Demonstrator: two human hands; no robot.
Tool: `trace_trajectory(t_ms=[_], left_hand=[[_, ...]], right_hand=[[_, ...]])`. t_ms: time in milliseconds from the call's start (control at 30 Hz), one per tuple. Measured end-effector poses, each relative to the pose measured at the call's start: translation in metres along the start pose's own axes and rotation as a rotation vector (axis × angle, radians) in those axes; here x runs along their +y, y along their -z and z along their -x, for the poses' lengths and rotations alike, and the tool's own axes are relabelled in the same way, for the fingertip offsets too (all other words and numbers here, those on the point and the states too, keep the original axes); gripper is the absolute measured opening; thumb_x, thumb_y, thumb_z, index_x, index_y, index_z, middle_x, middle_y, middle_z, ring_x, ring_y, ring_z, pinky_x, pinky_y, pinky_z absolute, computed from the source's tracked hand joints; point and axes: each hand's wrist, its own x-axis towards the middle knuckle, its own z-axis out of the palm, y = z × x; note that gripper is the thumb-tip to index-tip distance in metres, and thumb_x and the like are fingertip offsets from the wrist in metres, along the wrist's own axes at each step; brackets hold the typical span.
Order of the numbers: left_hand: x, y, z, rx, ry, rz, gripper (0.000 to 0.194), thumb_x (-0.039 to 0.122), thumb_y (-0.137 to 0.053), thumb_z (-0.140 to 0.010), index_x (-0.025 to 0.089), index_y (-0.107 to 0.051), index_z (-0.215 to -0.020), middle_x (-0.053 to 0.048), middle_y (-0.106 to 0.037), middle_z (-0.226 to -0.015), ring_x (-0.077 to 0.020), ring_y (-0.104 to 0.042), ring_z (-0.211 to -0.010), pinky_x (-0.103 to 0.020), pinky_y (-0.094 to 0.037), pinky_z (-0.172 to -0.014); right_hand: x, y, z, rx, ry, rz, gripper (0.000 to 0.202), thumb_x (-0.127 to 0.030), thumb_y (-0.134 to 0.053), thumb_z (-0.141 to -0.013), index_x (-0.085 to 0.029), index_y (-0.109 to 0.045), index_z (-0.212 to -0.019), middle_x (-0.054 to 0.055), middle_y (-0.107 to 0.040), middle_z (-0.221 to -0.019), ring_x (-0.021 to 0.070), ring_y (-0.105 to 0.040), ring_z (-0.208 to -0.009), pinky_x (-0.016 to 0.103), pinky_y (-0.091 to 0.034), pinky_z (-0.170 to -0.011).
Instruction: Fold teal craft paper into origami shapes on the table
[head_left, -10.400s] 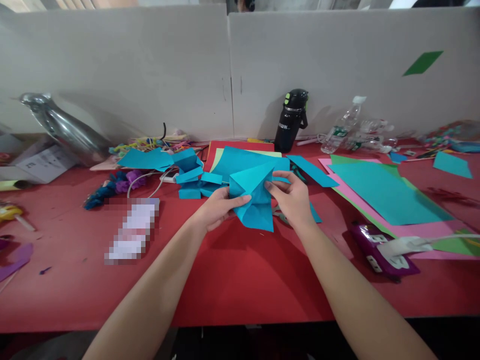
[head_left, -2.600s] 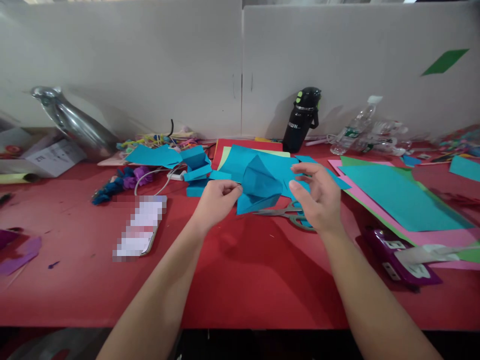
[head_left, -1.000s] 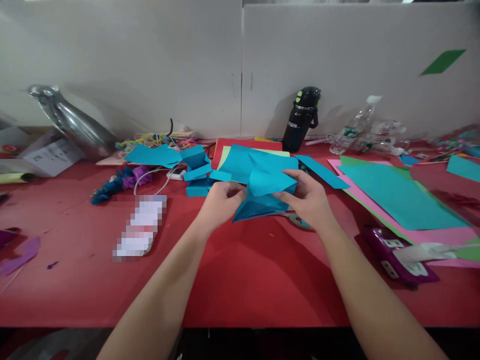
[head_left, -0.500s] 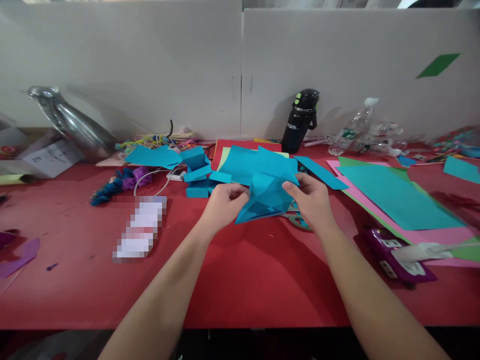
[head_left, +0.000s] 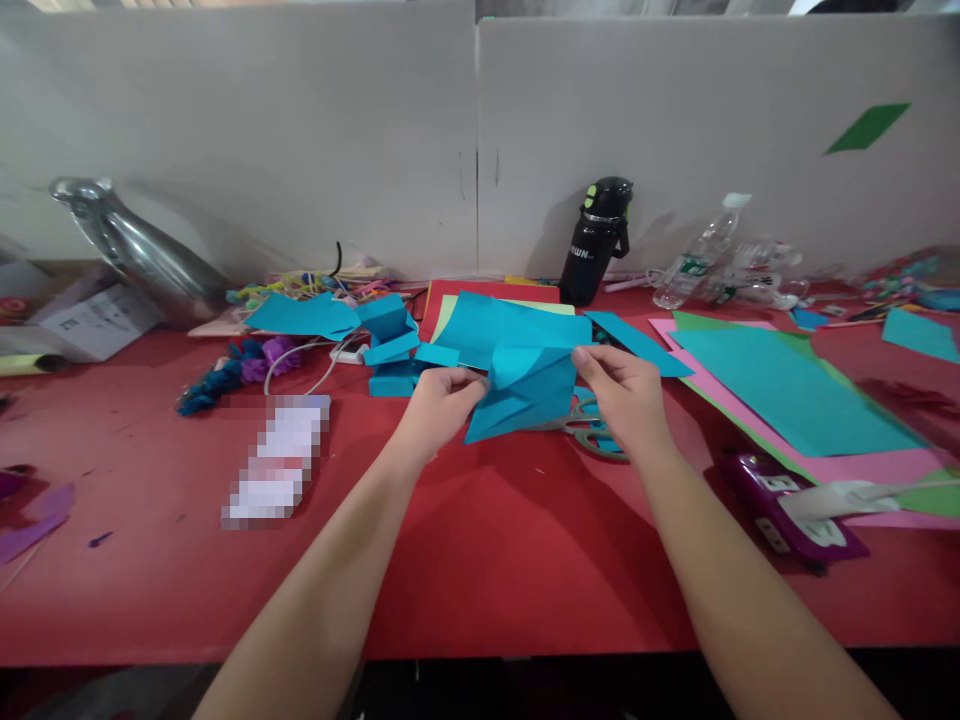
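Note:
A creased sheet of blue paper (head_left: pixel 529 395) is held up between my two hands over the red table (head_left: pixel 480 560). My left hand (head_left: pixel 448 405) pinches its left edge with thumb and fingers. At its upper right corner, my right hand (head_left: pixel 621 392) grips it the same way. Scissors (head_left: pixel 596 438) lie partly hidden behind the paper and my right hand. More blue paper (head_left: pixel 480 320) lies just behind on a yellow and a red sheet. Folded blue paper pieces (head_left: pixel 391 345) stand left of it.
A blurred phone-like object (head_left: pixel 277 460) lies to the left, a purple power strip (head_left: pixel 795 510) to the right near coloured sheets (head_left: pixel 810 400). A black bottle (head_left: pixel 596 245), a plastic bottle (head_left: pixel 701 255) and a metal jug (head_left: pixel 142 245) stand at the back.
The blue paper has been opened out flatter between my hands, with its inner folds less visible. My left hand has shifted slightly left. More of the scissors shows.

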Motion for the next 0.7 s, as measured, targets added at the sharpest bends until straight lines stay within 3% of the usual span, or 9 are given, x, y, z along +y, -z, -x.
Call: trace_trajectory(t_ms=[300,533,700], left_hand=[[0.001,-0.002,-0.002,-0.023,0.186,0.281,0.025,0.032,-0.067,-0.077,0.018,-0.053,-0.062,0.005,-0.045,-0.056,-0.0093,-0.042,-0.051,-0.024,-0.037,-0.051],[0.003,-0.003,-0.003,0.004,0.16,0.247,0.025,0.031,-0.069,-0.076,0.017,-0.058,-0.059,0.004,-0.049,-0.054,-0.0089,-0.042,-0.05,-0.024,-0.035,-0.05],[-0.005,-0.004,-0.004,-0.009,0.065,0.139,0.021,0.034,-0.068,-0.078,0.014,-0.072,-0.077,0.0,-0.061,-0.066,-0.0112,-0.05,-0.059,-0.025,-0.041,-0.058]], right_hand=[[0.0,-0.001,-0.001,-0.04,-0.046,-0.108,0.023,-0.042,-0.074,-0.084,-0.026,-0.079,-0.099,0.003,-0.077,-0.092,0.0233,-0.072,-0.09,0.042,-0.062,-0.081],[0.013,-0.003,-0.003,-0.026,-0.194,-0.299,0.019,-0.035,-0.077,-0.08,-0.025,-0.08,-0.096,0.003,-0.077,-0.09,0.0205,-0.072,-0.086,0.041,-0.061,-0.084],[0.008,-0.007,-0.004,-0.005,-0.318,-0.425,0.02,-0.033,-0.08,-0.073,-0.022,-0.079,-0.09,0.002,-0.074,-0.078,0.017,-0.068,-0.071,0.037,-0.059,-0.074]])
